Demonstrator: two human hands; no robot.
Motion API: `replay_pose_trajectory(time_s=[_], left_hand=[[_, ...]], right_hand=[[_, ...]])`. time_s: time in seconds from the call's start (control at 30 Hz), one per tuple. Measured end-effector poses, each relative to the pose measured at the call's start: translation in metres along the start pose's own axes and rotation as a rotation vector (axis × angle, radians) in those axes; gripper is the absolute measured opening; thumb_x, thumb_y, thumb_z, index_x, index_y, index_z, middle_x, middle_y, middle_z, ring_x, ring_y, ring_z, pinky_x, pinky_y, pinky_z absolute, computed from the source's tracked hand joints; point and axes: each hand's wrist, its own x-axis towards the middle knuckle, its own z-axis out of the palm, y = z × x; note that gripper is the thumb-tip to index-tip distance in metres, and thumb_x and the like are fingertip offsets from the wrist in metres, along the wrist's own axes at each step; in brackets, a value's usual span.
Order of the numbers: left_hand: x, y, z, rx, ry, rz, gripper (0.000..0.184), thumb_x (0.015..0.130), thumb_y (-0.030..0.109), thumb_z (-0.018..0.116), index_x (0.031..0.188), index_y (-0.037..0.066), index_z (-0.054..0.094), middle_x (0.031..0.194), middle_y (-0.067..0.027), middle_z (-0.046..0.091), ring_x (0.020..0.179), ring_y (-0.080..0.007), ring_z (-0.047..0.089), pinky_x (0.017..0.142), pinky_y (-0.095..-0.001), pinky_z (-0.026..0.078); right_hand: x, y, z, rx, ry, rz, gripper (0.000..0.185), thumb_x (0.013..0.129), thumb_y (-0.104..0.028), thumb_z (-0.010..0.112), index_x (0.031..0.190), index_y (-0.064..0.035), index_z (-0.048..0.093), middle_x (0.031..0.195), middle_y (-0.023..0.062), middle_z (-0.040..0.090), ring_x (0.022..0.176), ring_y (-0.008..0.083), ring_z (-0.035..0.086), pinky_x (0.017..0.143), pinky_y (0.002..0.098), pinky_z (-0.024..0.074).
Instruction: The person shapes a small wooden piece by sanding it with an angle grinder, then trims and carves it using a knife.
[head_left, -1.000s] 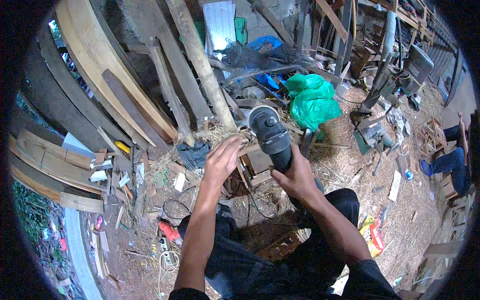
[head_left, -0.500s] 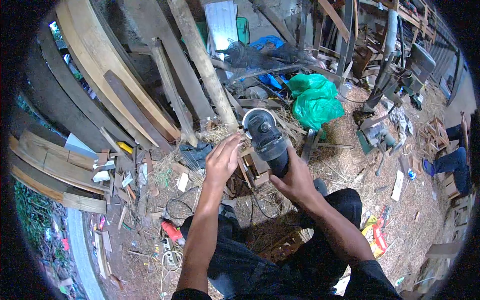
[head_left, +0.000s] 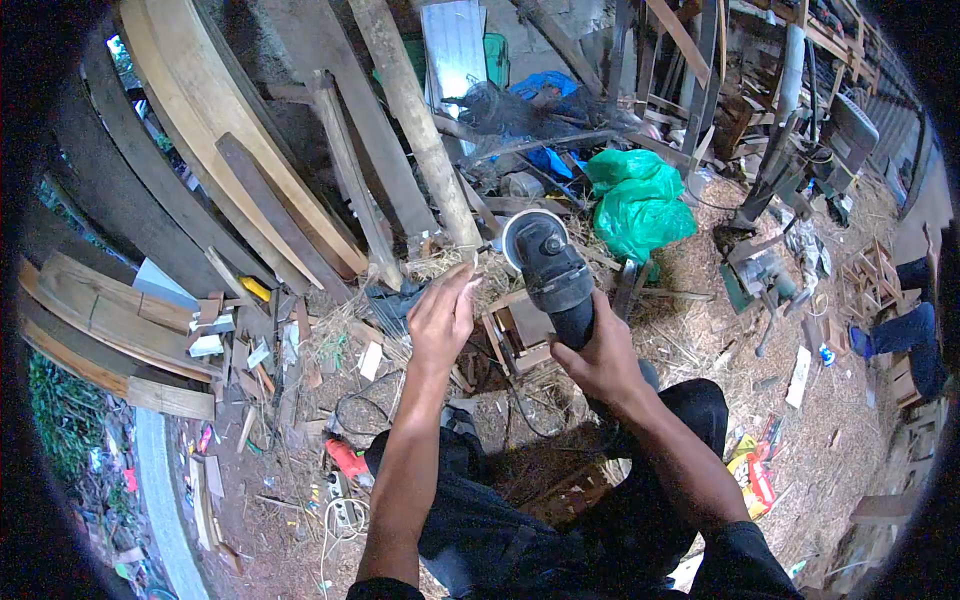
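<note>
My right hand (head_left: 603,358) is wrapped round the black body of an angle grinder (head_left: 556,275), held upright with its head away from me. A pale round disc (head_left: 513,236) shows at the grinder's head. To the left, my left hand (head_left: 441,318) is raised with its fingers stretched out, apart from the grinder. Nothing in it can be made out, though its palm side is partly hidden. Below and between the hands is a small wooden piece (head_left: 515,335) with a box-like frame. A dark cord (head_left: 520,405) runs on the ground beneath.
Long planks (head_left: 215,130) and a wooden pole (head_left: 420,130) lean at the left and back. A green plastic bag (head_left: 640,205) lies beyond the grinder. A machine (head_left: 765,275) stands at right, near a seated person's leg (head_left: 900,330). A red tool (head_left: 347,460) lies by a power strip (head_left: 345,510).
The grinder in my right hand has shifted slightly right and away from my left hand, widening the gap. More of the wooden piece shows between them. The view has shifted slightly.
</note>
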Motion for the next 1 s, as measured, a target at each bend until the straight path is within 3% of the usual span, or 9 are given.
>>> replay_pose_trajectory(time_s=[0.07,0.17,0.57,0.87,1.0], left_hand=[[0.0,-0.002,0.001,0.003,0.011,0.003,0.023,0.079,-0.004,0.069,0.102,0.001,0.069,0.102,-0.0139,0.071,0.091,-0.0276,0.07,0.08,-0.0342,0.056],[0.0,-0.004,0.002,0.006,0.0,0.008,0.024,0.079,-0.004,0.069,0.102,0.001,0.069,0.101,-0.0139,0.071,0.091,-0.0275,0.07,0.08,-0.0342,0.056],[0.001,0.006,0.004,-0.007,-0.041,0.004,0.021,0.08,-0.006,0.067,0.1,0.0,0.068,0.103,-0.0144,0.071,0.095,-0.0271,0.07,0.083,-0.0343,0.055],[0.0,0.0,0.002,-0.001,0.033,0.009,0.024,0.079,-0.006,0.067,0.102,0.0,0.068,0.101,-0.0141,0.071,0.091,-0.0274,0.07,0.079,-0.0344,0.057],[0.001,0.0,0.003,0.007,0.029,0.028,0.025,0.078,-0.007,0.067,0.102,0.0,0.068,0.101,-0.0143,0.071,0.091,-0.0275,0.07,0.079,-0.0344,0.057]], right_hand=[[0.001,-0.002,-0.002,-0.004,0.002,0.014,0.075,0.072,-0.015,0.075,0.135,0.0017,0.038,0.103,0.0272,0.063,0.1,0.0454,0.062,0.087,0.0448,0.0486],[0.001,-0.008,-0.003,-0.017,-0.001,-0.055,0.076,0.072,-0.018,0.077,0.131,0.0018,0.036,0.103,0.0295,0.061,0.096,0.0492,0.059,0.082,0.0513,0.0486],[-0.004,-0.008,0.002,-0.082,-0.046,-0.087,0.085,0.072,-0.019,0.079,0.137,0.0049,0.031,0.116,0.032,0.056,0.106,0.0491,0.056,0.09,0.0486,0.0477],[-0.001,-0.004,-0.002,-0.036,-0.002,-0.027,0.08,0.071,-0.018,0.078,0.134,0.0051,0.034,0.101,0.0318,0.061,0.096,0.05,0.06,0.084,0.0524,0.0481],[-0.001,-0.014,-0.005,-0.029,-0.025,-0.018,0.079,0.071,-0.017,0.079,0.133,0.0047,0.035,0.107,0.0316,0.06,0.099,0.0491,0.059,0.086,0.0514,0.0478]])
